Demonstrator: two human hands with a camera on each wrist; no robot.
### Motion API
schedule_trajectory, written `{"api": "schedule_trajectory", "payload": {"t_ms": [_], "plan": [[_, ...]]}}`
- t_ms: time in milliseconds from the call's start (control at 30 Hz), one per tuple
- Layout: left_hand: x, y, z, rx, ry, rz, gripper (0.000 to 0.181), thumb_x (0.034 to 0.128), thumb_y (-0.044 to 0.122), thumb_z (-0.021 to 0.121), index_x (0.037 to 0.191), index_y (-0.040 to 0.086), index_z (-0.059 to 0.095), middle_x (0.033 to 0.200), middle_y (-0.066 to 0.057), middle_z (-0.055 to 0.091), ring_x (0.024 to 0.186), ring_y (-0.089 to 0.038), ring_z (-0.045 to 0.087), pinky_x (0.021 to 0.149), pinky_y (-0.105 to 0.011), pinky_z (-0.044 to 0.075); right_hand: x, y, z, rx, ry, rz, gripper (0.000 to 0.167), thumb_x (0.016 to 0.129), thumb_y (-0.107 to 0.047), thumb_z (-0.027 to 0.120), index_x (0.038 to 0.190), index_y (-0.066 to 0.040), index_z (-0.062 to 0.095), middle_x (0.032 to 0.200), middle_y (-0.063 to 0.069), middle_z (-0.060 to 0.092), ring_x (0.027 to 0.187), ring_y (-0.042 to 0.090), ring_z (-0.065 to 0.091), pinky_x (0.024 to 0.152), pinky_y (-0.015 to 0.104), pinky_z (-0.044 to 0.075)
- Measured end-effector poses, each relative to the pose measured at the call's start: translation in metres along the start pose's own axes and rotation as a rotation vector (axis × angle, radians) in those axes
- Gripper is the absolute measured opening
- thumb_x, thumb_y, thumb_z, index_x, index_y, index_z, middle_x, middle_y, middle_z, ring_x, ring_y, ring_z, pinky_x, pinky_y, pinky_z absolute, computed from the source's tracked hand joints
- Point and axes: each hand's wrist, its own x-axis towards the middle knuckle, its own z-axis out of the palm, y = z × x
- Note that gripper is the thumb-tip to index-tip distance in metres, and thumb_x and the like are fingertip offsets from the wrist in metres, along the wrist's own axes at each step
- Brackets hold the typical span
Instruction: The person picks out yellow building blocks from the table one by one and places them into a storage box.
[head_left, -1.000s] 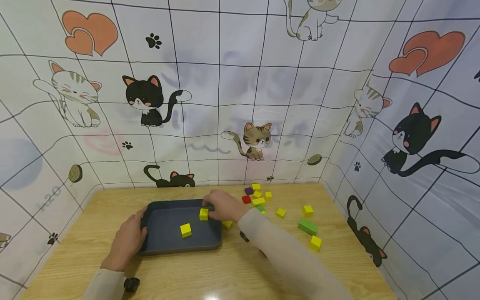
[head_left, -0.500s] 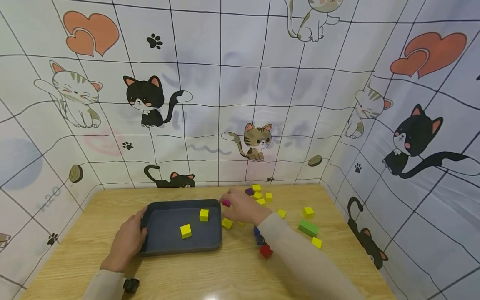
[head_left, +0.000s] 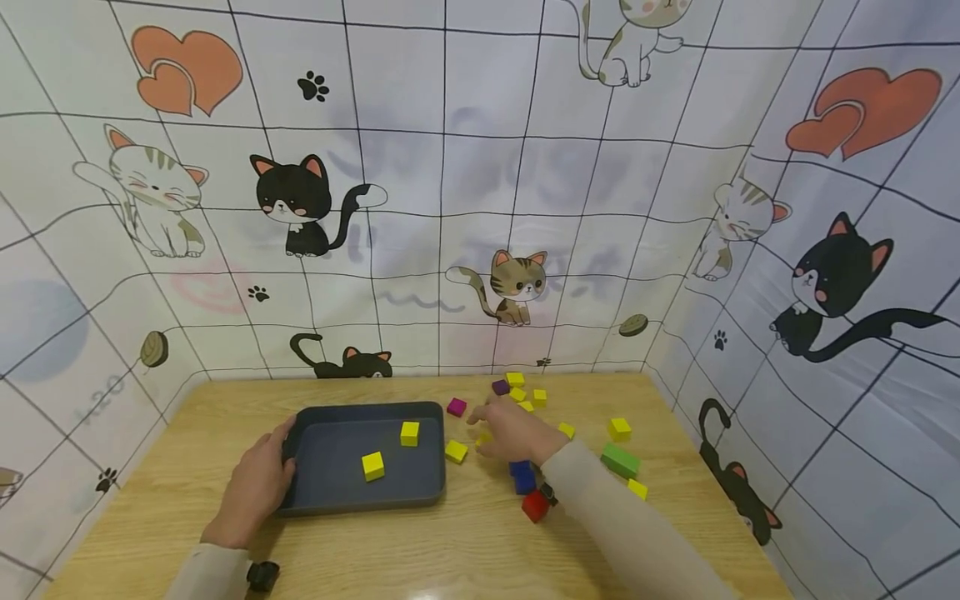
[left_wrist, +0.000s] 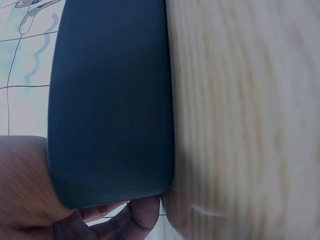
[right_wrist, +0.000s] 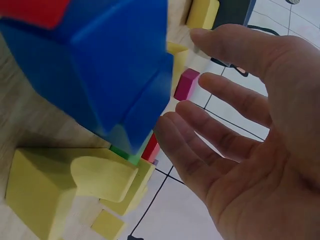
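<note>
A dark grey tray (head_left: 366,503) lies on the table with two yellow cubes (head_left: 409,433) inside. My left hand (head_left: 251,487) holds its left edge; in the left wrist view the fingers curl under the corner of the tray (left_wrist: 112,110). My right hand (head_left: 517,429) hovers over the blocks right of the tray, holding nothing. The right wrist view shows that hand (right_wrist: 240,110) with fingers spread and slightly bent, beside blue blocks (right_wrist: 95,65) and a magenta block (right_wrist: 186,84). In the head view the magenta block (head_left: 457,407) lies between tray and hand.
Yellow blocks (head_left: 618,429), a green block (head_left: 620,460), a purple block (head_left: 501,387), blue blocks (head_left: 523,477) and a red block (head_left: 536,506) lie on the right half of the table (head_left: 390,558). A cat-print curtain (head_left: 420,167) stands behind and at both sides.
My right hand has moved right, from over the tray past its right edge, and let go of the magenta block beside the tray. My left hand has stayed on the tray.
</note>
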Motion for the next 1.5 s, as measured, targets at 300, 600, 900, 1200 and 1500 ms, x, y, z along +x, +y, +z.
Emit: {"api": "schedule_trajectory", "payload": {"t_ms": [300,600,900,1200,1500], "plan": [[0.0001,0.0016,-0.0018,0.003,-0.006,-0.01,0.075,0.1054,-0.004,0.072,0.173,-0.01,0.041,0.147,-0.048,0.063,0.114,-0.059,0.077,0.089,-0.068,0.065,-0.0003,-0.0055,0.0023,-0.015,-0.028,-0.009,0.046,0.102,-0.011,0.089,0.146,-0.007,0.079,0.144,0.011,0.079,0.133,0.029,0.071,0.121,0.051,0.059],[-0.0001,0.0011,-0.0011,0.0,-0.012,-0.009,0.074,0.1056,-0.004,0.073,0.173,-0.01,0.041,0.147,-0.048,0.063,0.113,-0.059,0.078,0.089,-0.067,0.065,0.0003,-0.0067,0.006,-0.031,-0.011,-0.057,0.03,0.098,-0.005,0.091,0.127,-0.008,0.087,0.131,0.009,0.086,0.113,0.023,0.075,0.11,0.045,0.065],[-0.0002,0.0014,-0.0006,0.003,-0.002,-0.002,0.075,0.1054,-0.004,0.073,0.173,-0.01,0.042,0.145,-0.047,0.065,0.113,-0.059,0.077,0.088,-0.068,0.065,-0.0002,-0.0064,0.0052,-0.027,-0.011,-0.079,0.022,0.097,-0.004,0.092,0.119,-0.007,0.089,0.122,0.008,0.087,0.1,0.016,0.069,0.101,0.04,0.066],[0.0001,0.0007,-0.0004,0.011,-0.007,-0.006,0.074,0.1059,-0.003,0.072,0.173,-0.01,0.041,0.149,-0.048,0.063,0.116,-0.061,0.076,0.09,-0.069,0.065,0.0017,-0.0041,0.0076,-0.044,-0.008,-0.095,0.023,0.098,-0.005,0.092,0.12,-0.007,0.089,0.121,0.007,0.088,0.098,0.014,0.068,0.1,0.037,0.065],[0.0004,0.0006,-0.0006,0.011,-0.01,-0.009,0.075,0.1057,-0.003,0.072,0.173,-0.009,0.041,0.147,-0.048,0.063,0.113,-0.059,0.077,0.088,-0.067,0.065,0.0024,-0.0036,0.0075,-0.048,-0.001,-0.093,0.022,0.097,-0.003,0.092,0.118,-0.007,0.089,0.119,0.007,0.088,0.098,0.014,0.068,0.1,0.037,0.066]]}}
